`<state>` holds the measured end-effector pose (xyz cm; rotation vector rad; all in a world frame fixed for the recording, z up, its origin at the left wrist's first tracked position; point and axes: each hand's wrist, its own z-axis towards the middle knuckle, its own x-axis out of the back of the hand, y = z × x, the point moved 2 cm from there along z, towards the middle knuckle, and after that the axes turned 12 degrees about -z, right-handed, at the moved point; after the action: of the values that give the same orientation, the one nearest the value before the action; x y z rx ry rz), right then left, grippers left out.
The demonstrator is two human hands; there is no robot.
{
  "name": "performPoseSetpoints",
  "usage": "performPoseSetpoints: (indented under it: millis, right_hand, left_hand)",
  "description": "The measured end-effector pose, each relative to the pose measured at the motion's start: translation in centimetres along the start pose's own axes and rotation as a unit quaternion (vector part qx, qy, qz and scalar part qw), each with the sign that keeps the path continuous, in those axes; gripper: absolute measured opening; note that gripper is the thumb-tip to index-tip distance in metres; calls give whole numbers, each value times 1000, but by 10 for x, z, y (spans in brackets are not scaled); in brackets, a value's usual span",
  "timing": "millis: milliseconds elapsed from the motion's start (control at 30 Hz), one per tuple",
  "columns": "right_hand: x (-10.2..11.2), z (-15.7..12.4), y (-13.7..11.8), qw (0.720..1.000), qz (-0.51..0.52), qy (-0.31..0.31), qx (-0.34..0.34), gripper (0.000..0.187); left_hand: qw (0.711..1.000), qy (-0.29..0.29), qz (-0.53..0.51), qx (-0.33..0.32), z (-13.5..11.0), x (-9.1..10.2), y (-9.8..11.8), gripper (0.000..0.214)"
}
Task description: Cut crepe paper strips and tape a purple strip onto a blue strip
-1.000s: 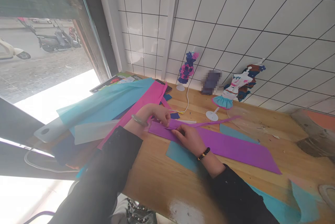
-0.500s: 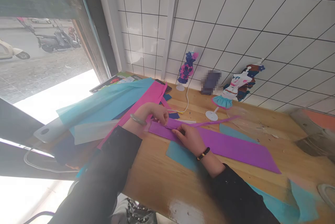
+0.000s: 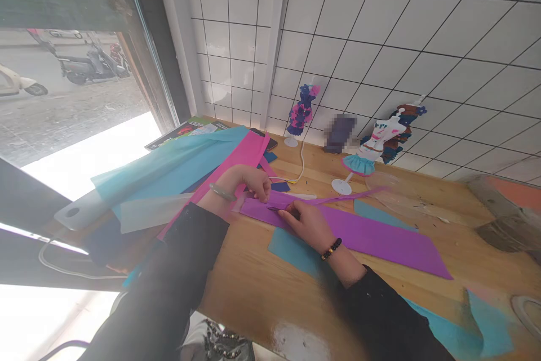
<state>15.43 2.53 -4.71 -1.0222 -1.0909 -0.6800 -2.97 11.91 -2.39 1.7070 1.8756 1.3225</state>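
A long folded purple sheet [image 3: 380,237], of paper or thin cloth, lies across the wooden table. At its left end my left hand [image 3: 253,182] is closed, its fingertips pinching the sheet near the upper edge. My right hand [image 3: 307,224] is closed just to the right, resting over the sheet. A thin dark pointed tool [image 3: 273,208] pokes out from its fingertips towards my left hand; the rest is hidden in the fingers. A narrow purple strip [image 3: 346,196] runs off to the right behind my right hand. Light blue pieces [image 3: 291,251] lie partly under the purple sheet.
Light blue sheets [image 3: 181,161] and a pink sheet [image 3: 230,166] are piled at the left. Small dressed mannequins [image 3: 301,110] stand by the tiled wall, one in a white and turquoise dress [image 3: 372,150]. A white cable [image 3: 302,161] crosses the table. Blue scraps [image 3: 486,321] lie front right.
My right hand has shifted very slightly, and the dark tool tip shows more clearly over the purple sheet. My left hand stays almost where it was.
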Motion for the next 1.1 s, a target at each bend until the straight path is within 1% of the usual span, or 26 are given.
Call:
performPoseSetpoints:
  millis: [300, 467, 567, 733, 967, 1100]
  right_hand:
    - [3, 0, 2, 1000, -8, 6, -20, 34]
    - [2, 1, -3, 1000, 4, -8, -6, 35]
    - [0, 4, -9, 1000, -1, -7, 2, 35]
    - [-2, 10, -17, 1000, -7, 4, 11, 32]
    - [-7, 14, -20, 1000, 5, 13, 16, 30]
    - [-9, 15, -19, 1000, 5, 16, 10, 32]
  left_hand:
    - [1000, -3, -9, -9, 1, 1, -3, 20]
    - [1000, -4, -12, -20, -2, 1, 0, 19]
    - [1000, -6, -2, -26, -3, 0, 2, 19]
    - [999, 11, 20, -31, -1, 1, 1, 27]
    - [999, 10, 23, -37, 2, 3, -2, 39]
    - [999, 0, 20, -43, 2, 4, -2, 46]
